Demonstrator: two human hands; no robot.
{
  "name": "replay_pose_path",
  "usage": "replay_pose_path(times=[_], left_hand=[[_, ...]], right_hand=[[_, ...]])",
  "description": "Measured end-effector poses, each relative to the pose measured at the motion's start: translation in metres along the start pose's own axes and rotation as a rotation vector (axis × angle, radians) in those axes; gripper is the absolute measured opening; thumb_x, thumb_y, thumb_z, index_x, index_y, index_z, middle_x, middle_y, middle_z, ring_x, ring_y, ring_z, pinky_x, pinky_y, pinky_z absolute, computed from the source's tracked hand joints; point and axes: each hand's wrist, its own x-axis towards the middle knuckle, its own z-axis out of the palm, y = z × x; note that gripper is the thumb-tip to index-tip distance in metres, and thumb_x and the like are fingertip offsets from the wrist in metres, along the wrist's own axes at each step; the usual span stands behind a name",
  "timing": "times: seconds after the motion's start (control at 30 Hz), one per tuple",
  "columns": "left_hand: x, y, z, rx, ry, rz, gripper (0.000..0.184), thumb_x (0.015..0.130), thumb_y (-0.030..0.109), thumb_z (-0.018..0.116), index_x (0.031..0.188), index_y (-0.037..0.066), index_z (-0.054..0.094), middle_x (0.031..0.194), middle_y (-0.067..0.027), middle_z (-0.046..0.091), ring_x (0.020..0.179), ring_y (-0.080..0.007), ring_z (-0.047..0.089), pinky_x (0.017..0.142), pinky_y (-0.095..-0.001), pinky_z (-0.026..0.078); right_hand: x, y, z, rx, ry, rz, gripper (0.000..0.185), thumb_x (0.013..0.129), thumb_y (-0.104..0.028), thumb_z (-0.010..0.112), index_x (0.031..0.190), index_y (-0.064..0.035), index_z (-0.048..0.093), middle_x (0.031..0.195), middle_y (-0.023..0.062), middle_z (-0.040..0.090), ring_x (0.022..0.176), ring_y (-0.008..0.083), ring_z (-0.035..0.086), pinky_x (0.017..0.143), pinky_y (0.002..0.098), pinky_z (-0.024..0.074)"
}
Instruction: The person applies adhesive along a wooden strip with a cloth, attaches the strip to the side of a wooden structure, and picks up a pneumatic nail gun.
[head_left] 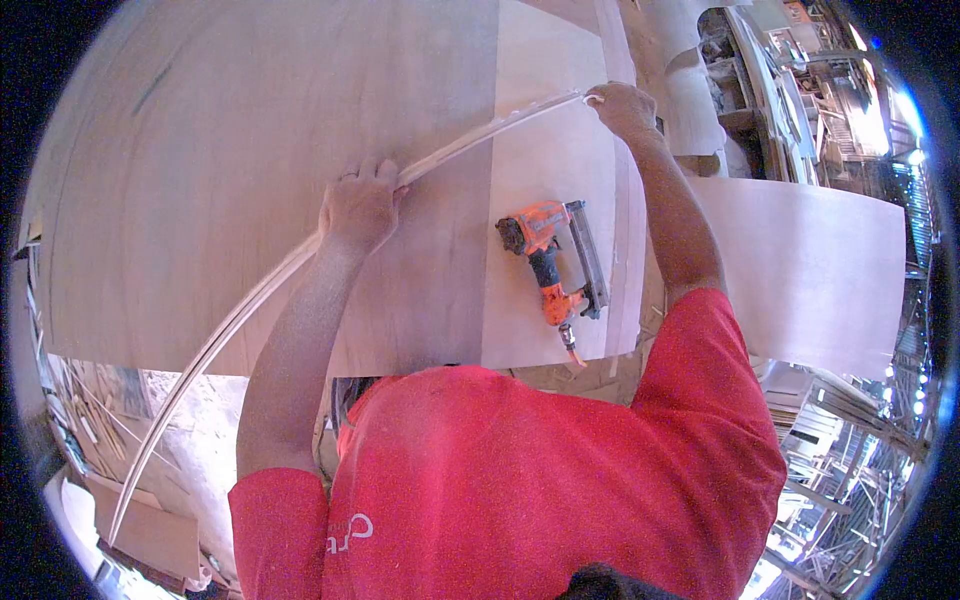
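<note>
A long, thin, pale strip of wood trim [500,124] runs slantwise over the large wooden board and bends down past its near left edge. Its lower part [185,385] hangs out over the floor. My left hand [360,208] is closed round the strip near its middle, fingers partly hidden. At the strip's upper right end, my right hand [625,110] pinches it between thumb and fingers. White streaks lie along the strip near that end. An orange and black nail gun [555,260] lies on the board between my arms, untouched, a hose fitting at its handle.
The large wooden board [250,120] spreads under both hands, with a paler band on its right. Another pale sheet [800,265] extends to the right. Beyond it are stacked boards and timber [755,90]. Wood scraps [95,410] litter the floor at lower left.
</note>
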Motion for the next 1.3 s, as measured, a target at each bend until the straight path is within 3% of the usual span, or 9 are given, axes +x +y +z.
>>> replay_pose_path(times=[0.27,0.37,0.53,0.63,1.0,1.07,1.2,1.3], left_hand=[[-0.002,0.004,-0.006,0.001,-0.016,-0.028,0.026,0.096,0.035,0.066,0.104,0.010,0.061,0.106,-0.0117,0.067,0.098,-0.0340,0.071,0.081,-0.0460,0.059],[-0.001,0.002,-0.003,-0.008,-0.005,-0.014,0.026,0.095,0.035,0.067,0.103,0.011,0.061,0.106,-0.0116,0.067,0.100,-0.0339,0.071,0.082,-0.0462,0.059],[-0.004,0.001,-0.003,-0.035,0.020,-0.009,0.026,0.095,0.035,0.067,0.103,0.011,0.061,0.106,-0.0110,0.067,0.102,-0.0334,0.070,0.083,-0.0458,0.059],[-0.003,0.000,-0.001,-0.026,0.045,0.014,0.026,0.095,0.035,0.067,0.103,0.011,0.061,0.106,-0.0107,0.067,0.101,-0.0324,0.070,0.084,-0.0456,0.058],[-0.004,-0.001,0.000,0.001,0.002,0.003,0.026,0.098,0.035,0.063,0.108,0.011,0.062,0.108,-0.0107,0.066,0.109,-0.0312,0.067,0.090,-0.0452,0.056],[-0.005,-0.003,0.002,0.012,0.077,0.074,0.030,0.099,0.036,0.061,0.112,0.009,0.061,0.107,-0.0134,0.069,0.093,-0.0357,0.070,0.080,-0.0477,0.058],[-0.004,0.000,-0.001,-0.024,0.036,0.026,0.029,0.099,0.035,0.061,0.112,0.010,0.061,0.106,-0.0136,0.069,0.091,-0.0364,0.070,0.079,-0.0489,0.058],[-0.004,0.004,-0.009,-0.058,-0.075,-0.045,0.024,0.098,0.032,0.063,0.107,0.010,0.062,0.109,-0.0117,0.069,0.103,-0.0315,0.070,0.089,-0.0454,0.056]], right_hand=[[0.011,-0.003,-0.001,0.028,-0.016,-0.034,0.027,0.095,-0.036,0.057,0.113,-0.0304,0.076,0.120,0.0037,0.073,0.114,0.0314,0.068,0.098,0.0520,0.0523],[0.014,-0.006,-0.001,-0.001,-0.008,-0.070,0.025,0.097,-0.036,0.059,0.114,-0.0333,0.077,0.118,0.0050,0.073,0.113,0.0300,0.069,0.096,0.0508,0.0532],[0.014,-0.008,-0.002,-0.073,0.032,-0.144,0.025,0.095,-0.029,0.056,0.110,-0.0301,0.077,0.112,0.0048,0.075,0.104,0.0312,0.072,0.085,0.0491,0.0581],[0.012,-0.013,-0.006,-0.054,-0.012,-0.114,0.023,0.095,-0.037,0.062,0.112,-0.0313,0.077,0.116,0.0037,0.073,0.110,0.0290,0.070,0.093,0.0481,0.0547],[-0.003,-0.044,-0.019,-0.076,0.003,-0.273,0.020,0.096,-0.032,0.063,0.109,-0.0292,0.077,0.110,0.0024,0.073,0.105,0.0285,0.070,0.088,0.0462,0.0555],[-0.004,-0.048,-0.021,-0.063,0.013,-0.284,0.020,0.095,-0.031,0.064,0.109,-0.0291,0.078,0.109,0.0021,0.073,0.104,0.0282,0.070,0.087,0.0459,0.0556],[-0.007,-0.056,-0.019,-0.078,0.006,-0.355,0.019,0.097,-0.033,0.060,0.107,-0.0278,0.076,0.111,0.0057,0.072,0.104,0.0292,0.071,0.086,0.0504,0.0576],[-0.010,-0.068,-0.022,-0.083,0.016,-0.398,0.019,0.097,-0.031,0.060,0.106,-0.0266,0.076,0.110,0.0058,0.072,0.103,0.0305,0.072,0.084,0.0498,0.0584]])
